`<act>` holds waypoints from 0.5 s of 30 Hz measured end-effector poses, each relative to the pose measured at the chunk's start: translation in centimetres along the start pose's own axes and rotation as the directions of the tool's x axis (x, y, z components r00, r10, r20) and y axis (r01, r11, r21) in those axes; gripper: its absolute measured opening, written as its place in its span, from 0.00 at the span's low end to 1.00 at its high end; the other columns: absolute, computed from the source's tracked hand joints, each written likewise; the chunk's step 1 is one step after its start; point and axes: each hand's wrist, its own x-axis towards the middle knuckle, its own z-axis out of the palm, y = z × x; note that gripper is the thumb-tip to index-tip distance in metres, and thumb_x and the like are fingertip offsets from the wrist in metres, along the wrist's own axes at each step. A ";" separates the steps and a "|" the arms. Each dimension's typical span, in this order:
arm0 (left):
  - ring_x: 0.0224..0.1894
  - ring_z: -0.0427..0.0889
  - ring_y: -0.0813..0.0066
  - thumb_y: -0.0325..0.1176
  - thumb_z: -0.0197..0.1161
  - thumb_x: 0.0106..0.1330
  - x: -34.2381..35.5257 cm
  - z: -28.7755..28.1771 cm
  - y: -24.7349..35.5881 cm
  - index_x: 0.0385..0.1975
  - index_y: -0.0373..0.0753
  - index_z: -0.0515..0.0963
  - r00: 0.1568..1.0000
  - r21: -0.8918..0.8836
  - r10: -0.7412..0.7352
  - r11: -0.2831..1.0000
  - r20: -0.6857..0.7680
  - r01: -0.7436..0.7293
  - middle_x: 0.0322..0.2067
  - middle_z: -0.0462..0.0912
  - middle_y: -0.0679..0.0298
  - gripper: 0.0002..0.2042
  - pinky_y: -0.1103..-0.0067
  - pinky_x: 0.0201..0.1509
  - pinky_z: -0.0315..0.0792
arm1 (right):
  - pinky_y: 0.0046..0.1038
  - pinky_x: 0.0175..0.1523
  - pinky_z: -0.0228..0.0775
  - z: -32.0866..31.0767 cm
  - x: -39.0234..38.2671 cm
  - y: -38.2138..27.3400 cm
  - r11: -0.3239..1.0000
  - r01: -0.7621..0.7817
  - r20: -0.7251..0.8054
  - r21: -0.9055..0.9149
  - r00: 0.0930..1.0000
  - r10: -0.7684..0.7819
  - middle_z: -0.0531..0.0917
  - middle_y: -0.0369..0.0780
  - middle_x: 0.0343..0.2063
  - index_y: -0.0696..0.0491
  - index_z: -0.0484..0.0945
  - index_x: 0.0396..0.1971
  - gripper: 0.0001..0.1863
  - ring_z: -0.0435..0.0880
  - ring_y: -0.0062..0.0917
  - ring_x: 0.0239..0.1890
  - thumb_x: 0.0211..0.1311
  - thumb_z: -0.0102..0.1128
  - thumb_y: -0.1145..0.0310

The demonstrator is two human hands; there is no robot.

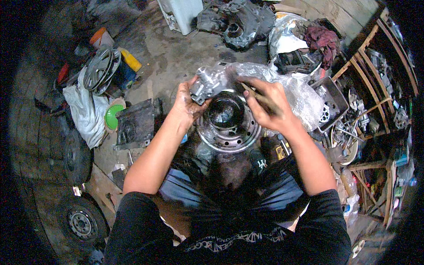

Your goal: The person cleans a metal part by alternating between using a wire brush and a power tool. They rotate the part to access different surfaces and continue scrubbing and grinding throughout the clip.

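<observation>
Grease covered both hands as the person sat on the concrete floor (176, 53) and worked over a steel wheel rim (228, 128) lying flat between the knees. Left hand (185, 104) was clamped around a grey cast metal part (206, 83), fingers and thumb wrapped on its lower side, holding it up just above the rim's far edge. Right hand (265, 104) was closed on a thin stick-like tool (258, 95), blurred, its tip pointed toward the metal part and very near it; whether it touched, the view could not settle. Behind the part and partly under the right hand lay a crumpled clear plastic bag (300, 90), spread over the floor. The rim's dark centre looked wet and oily.

Off to the person's left, a dark square metal plate (134, 123) rested on the floor beside a green round lid (112, 117), with a white sack (86, 110) and a silver hubcap (100, 68) further out. Two tyred wheels (81, 223) sat along the left edge. To the right, a metal tray (333, 99) of small parts lay near a wooden rack (375, 88) crowded with scrap. Up top, a large grey engine casing (240, 22) sat near a maroon rag (324, 39).
</observation>
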 end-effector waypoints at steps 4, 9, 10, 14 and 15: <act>0.34 0.86 0.66 0.45 0.52 0.69 0.8 -1.5 0.8 0.44 0.40 0.76 0.995 -0.054 -0.012 0.998 0.103 0.018 0.34 0.85 0.60 0.15 0.73 0.30 0.85 | 0.39 0.37 0.77 -1.4 1.4 -0.5 0.987 -0.152 0.079 -0.055 0.985 0.156 0.84 0.53 0.28 0.59 0.82 0.45 0.15 0.86 0.46 0.30 0.59 0.58 0.71; 0.41 0.85 0.62 0.43 0.48 0.72 0.3 -1.0 0.7 0.49 0.39 0.74 0.996 0.037 0.037 0.999 0.080 -0.040 0.43 0.83 0.58 0.16 0.67 0.41 0.82 | 0.34 0.40 0.77 -0.1 1.2 -1.8 0.990 0.079 -0.141 0.117 0.988 -0.062 0.85 0.51 0.34 0.56 0.79 0.52 0.18 0.88 0.37 0.33 0.61 0.56 0.72; 0.39 0.84 0.64 0.46 0.47 0.71 -0.9 0.0 1.2 0.51 0.42 0.74 0.999 0.114 0.016 0.993 0.046 -0.021 0.42 0.84 0.61 0.18 0.69 0.36 0.81 | 0.36 0.41 0.77 0.1 1.1 -1.6 0.991 0.034 -0.007 0.129 0.999 -0.034 0.85 0.52 0.35 0.56 0.79 0.52 0.19 0.87 0.43 0.34 0.60 0.57 0.72; 0.41 0.86 0.61 0.44 0.51 0.71 -0.3 -0.9 0.8 0.46 0.40 0.76 0.992 0.052 0.103 0.993 0.072 -0.107 0.42 0.84 0.57 0.15 0.66 0.41 0.84 | 0.39 0.39 0.76 0.0 1.1 0.3 0.996 -0.087 0.118 -0.031 0.989 0.090 0.84 0.52 0.31 0.57 0.80 0.46 0.16 0.84 0.50 0.33 0.57 0.57 0.70; 0.44 0.85 0.60 0.45 0.53 0.70 0.1 -1.1 1.0 0.49 0.41 0.76 0.995 0.144 0.095 0.985 -0.024 -0.091 0.47 0.82 0.56 0.17 0.65 0.45 0.83 | 0.38 0.39 0.76 -0.8 1.4 0.4 1.000 -0.019 0.103 -0.005 0.995 0.020 0.84 0.51 0.30 0.58 0.81 0.45 0.15 0.84 0.48 0.32 0.58 0.56 0.70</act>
